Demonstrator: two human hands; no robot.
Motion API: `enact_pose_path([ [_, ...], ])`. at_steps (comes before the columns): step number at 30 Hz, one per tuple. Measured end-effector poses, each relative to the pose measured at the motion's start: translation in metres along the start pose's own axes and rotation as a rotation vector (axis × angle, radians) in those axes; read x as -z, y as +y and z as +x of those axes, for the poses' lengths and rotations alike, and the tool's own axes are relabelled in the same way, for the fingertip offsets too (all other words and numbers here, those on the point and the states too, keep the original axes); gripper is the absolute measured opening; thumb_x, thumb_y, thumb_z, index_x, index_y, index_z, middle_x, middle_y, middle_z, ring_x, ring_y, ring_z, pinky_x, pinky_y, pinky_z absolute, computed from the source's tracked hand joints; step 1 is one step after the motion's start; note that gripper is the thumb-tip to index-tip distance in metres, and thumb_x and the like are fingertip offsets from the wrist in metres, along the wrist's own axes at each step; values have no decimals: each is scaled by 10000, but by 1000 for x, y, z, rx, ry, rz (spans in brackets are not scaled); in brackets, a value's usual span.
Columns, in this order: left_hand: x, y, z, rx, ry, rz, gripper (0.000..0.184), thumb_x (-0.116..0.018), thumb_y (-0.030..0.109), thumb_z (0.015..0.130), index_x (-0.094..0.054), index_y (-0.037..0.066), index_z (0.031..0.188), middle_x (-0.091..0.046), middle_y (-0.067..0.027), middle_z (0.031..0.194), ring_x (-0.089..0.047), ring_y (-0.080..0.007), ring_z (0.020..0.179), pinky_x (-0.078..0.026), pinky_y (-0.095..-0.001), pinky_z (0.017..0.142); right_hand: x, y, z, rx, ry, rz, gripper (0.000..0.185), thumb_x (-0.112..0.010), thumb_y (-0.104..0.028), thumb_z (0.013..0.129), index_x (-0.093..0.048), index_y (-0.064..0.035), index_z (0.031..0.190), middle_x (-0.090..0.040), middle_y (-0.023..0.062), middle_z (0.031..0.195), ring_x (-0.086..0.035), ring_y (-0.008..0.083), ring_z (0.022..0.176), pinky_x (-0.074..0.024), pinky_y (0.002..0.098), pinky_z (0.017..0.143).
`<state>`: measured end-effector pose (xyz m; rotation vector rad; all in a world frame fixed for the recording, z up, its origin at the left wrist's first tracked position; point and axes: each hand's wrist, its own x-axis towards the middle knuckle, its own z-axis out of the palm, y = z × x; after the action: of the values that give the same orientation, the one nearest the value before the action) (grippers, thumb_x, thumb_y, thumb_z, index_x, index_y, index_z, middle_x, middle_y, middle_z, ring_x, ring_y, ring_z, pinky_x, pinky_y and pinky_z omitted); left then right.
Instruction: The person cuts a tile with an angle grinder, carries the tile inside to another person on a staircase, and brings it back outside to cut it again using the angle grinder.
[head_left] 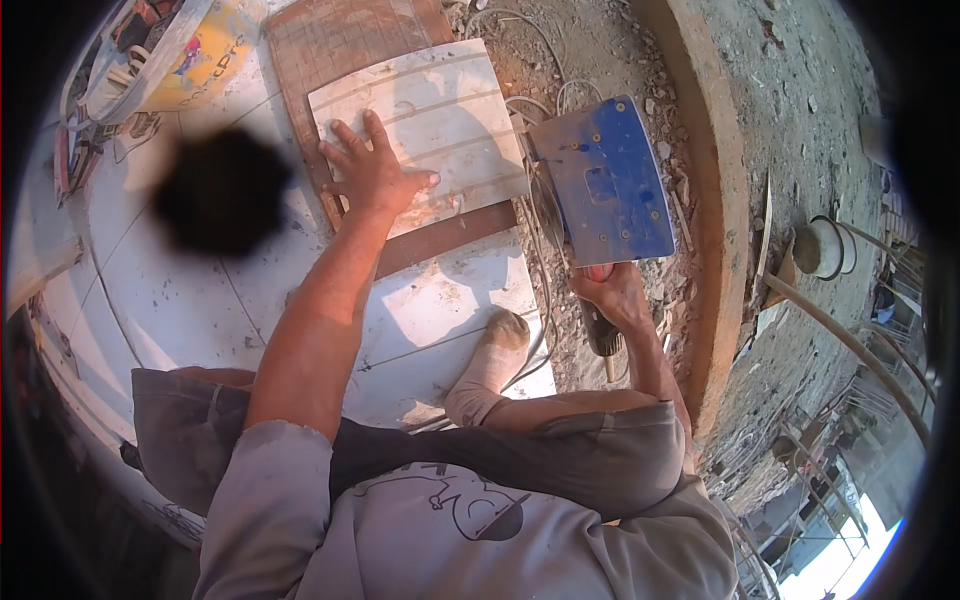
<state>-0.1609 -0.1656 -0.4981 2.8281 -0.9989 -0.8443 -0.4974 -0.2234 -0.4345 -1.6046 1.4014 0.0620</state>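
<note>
My left hand (370, 170) lies flat with its fingers spread on a pale tile (450, 120) that has several parallel ridges. The tile rests on a larger brown tile (340, 45), which shows past its far and near edges. Gripped in my right hand (615, 297) is the handle of a handheld circular saw (605, 185). Its scuffed blue base plate faces up toward me. Part of the round blade shows along the plate's left side, close to the tile's right edge. I cannot tell whether the blade is turning.
A yellow bucket (215, 60) with tools stands at the upper left. My foot (490, 365) is on the white tiled surface (230, 290) near the saw. Cables (545, 300) run over rubble beside the blade. A raised edge (712, 200) runs along the right; a pot (820, 248) lies beyond.
</note>
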Motion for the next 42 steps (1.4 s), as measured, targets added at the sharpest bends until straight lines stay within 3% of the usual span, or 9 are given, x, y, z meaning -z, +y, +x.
enact_pose_path([
  [20, -3, -2, 4, 3, 19, 43, 1338, -879, 572, 633, -34, 200, 1601, 77, -288, 1618, 21, -582, 1458, -336, -822, 957, -6, 14, 3, 2, 16, 12, 552, -790, -268, 664, -632, 67, 1073, -703, 199, 930, -693, 272, 798, -572, 378, 736],
  [32, -2, -1, 3, 17, 21, 60, 1333, -879, 563, 632, -38, 204, 1602, 57, -275, 1622, -2, -555, 1470, -313, -799, 1007, -3, 5, 3, -49, 3, -3, 561, -800, -290, 660, -637, 55, 1071, -705, 178, 919, -691, 270, 800, -568, 375, 738],
  [42, -1, 0, 2, 14, 29, 25, 1344, -894, 542, 618, -41, 201, 1600, 63, -273, 1622, 6, -563, 1467, -294, -813, 1008, -3, 13, 6, -23, -9, -12, 644, -809, -293, 672, -589, 49, 1172, -695, 198, 1001, -695, 275, 858, -569, 378, 779],
])
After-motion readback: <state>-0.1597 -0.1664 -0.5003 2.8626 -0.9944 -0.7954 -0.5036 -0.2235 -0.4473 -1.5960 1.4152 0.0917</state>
